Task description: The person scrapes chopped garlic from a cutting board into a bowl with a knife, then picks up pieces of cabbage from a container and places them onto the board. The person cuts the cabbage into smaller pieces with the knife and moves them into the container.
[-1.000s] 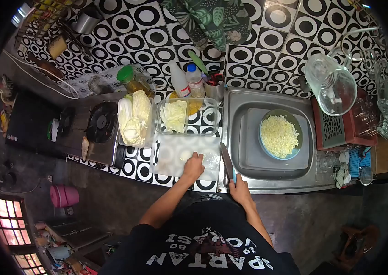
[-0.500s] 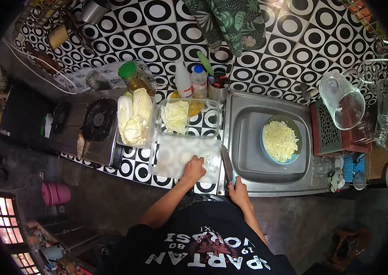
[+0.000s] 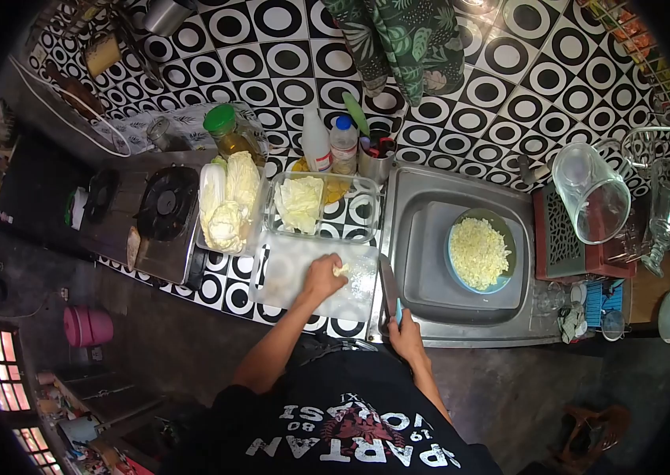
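Observation:
My left hand is over the translucent white cutting board, its fingers closed on a small pale cabbage piece. Wet-looking specks dot the board's right side. My right hand grips the light-blue handle of a kitchen knife. Its broad blade points away from me, along the gap between board and sink. Behind the board, a clear divided container holds cabbage leaves. Left of it, larger cabbage pieces fill another clear container.
In the metal sink, a blue bowl of chopped cabbage rests on a grey surface. Bottles and a utensil cup stand along the tiled wall. A gas stove is at left, a dish rack at right.
My left hand has moved slightly left and lifted a small cabbage piece into view. My right hand keeps the knife beside the board. The view has shifted a little.

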Tool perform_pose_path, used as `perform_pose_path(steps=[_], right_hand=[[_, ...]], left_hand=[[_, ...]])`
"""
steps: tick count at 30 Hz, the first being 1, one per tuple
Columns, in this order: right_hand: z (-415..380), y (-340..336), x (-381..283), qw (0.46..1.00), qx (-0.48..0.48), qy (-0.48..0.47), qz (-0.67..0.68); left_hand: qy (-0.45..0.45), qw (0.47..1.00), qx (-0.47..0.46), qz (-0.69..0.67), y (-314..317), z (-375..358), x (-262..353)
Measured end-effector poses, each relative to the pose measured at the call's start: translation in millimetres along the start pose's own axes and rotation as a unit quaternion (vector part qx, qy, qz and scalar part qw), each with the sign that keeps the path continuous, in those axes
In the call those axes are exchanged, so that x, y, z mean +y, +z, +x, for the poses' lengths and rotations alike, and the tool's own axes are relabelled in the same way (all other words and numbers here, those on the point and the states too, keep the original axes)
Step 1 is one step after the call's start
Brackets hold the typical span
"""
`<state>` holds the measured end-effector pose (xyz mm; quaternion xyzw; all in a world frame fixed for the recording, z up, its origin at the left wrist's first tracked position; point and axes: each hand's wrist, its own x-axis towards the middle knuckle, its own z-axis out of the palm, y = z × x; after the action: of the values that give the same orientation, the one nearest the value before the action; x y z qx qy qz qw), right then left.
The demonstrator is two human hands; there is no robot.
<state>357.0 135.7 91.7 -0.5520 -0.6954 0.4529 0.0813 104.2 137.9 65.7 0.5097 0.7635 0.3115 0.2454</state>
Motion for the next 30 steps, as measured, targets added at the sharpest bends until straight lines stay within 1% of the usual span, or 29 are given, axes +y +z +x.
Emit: perform_pose_path(steps=[1,3,5,6,7,9,10,11,13,14,15,17,18,19,21,22,23,25,26,27,29,30], right_hand=[[0,0,0,1.0,-0.003,-0.004,0.0],[0,-3,-4,1.0,-0.016,0.01,0.0],[1,-2,1,1.0,-0.005,-0.009,0.002],[1,-2,2,1.0,-0.008,-0.007,0.008],[2,-2,4,1.0,-0.007,-0.008,0.007],[4,-2,7,1.0,-0.005,-0.014,0.008],[4,-3,7,1.0,-0.003,-0.015,0.008],[4,-5,7,1.0,-0.003,-0.012,0.012],[3,-9,7,1.0,0.003,-0.008,0.015],[1,-11,7,1.0,0.013,0.0,0.013],[-1,-11,8,1.0,0.023,0.009,0.013],[-2,-8,14,0.999,0.033,0.001,0.024],[-2,-7,14,0.999,0.029,0.006,0.033],[-1,-8,14,0.999,0.025,0.009,0.039],[2,-8,12,1.0,0.009,0.009,0.029],[3,-9,11,1.0,0.007,0.007,0.015],[4,-9,7,1.0,0.0,0.013,0.008],[8,-10,6,1.0,0.002,0.008,-0.003],[7,-12,2,1.0,0.005,0.002,-0.004],[6,-12,1,1.0,0.027,-0.01,-0.003],[4,-17,0,1.0,0.026,-0.012,-0.002],[3,-18,3,1.0,0.025,-0.013,0.014]], left_hand=[[-0.002,1.0,0.002,-0.001,-4,11,2],[0.066,0.998,0.015,0.018,-17,38,11],[0.094,0.994,0.002,0.052,-29,66,23],[0.096,0.994,-0.008,0.05,-38,77,35],[0.097,0.994,-0.007,0.05,-36,90,32],[0.196,0.969,-0.038,0.144,-30,112,19],[0.173,0.961,-0.1,0.189,-30,116,15],[0.175,0.961,-0.099,0.189,-34,114,18],[0.083,0.98,-0.127,0.126,-40,104,27],[0.084,0.985,-0.107,0.108,-41,105,23],[0.088,0.984,-0.108,0.109,-39,112,12],[0.067,0.995,-0.077,0.009,-42,119,-4],[0.088,0.994,-0.057,0.019,-45,123,-6],[0.089,0.994,-0.054,0.017,-45,127,-5],[0.08,0.99,-0.051,0.108,-44,136,10],[0.078,0.985,-0.07,0.135,-40,141,15],[0.08,0.986,-0.064,0.129,-31,148,13],[0.09,0.976,-0.043,0.193,-10,158,10],[0.047,0.977,-0.065,0.199,-8,160,20],[0.047,0.978,-0.061,0.192,-2,163,19],[-0.009,0.983,-0.055,0.173,9,169,17],[-0.005,0.983,-0.053,0.175,10,170,17]])
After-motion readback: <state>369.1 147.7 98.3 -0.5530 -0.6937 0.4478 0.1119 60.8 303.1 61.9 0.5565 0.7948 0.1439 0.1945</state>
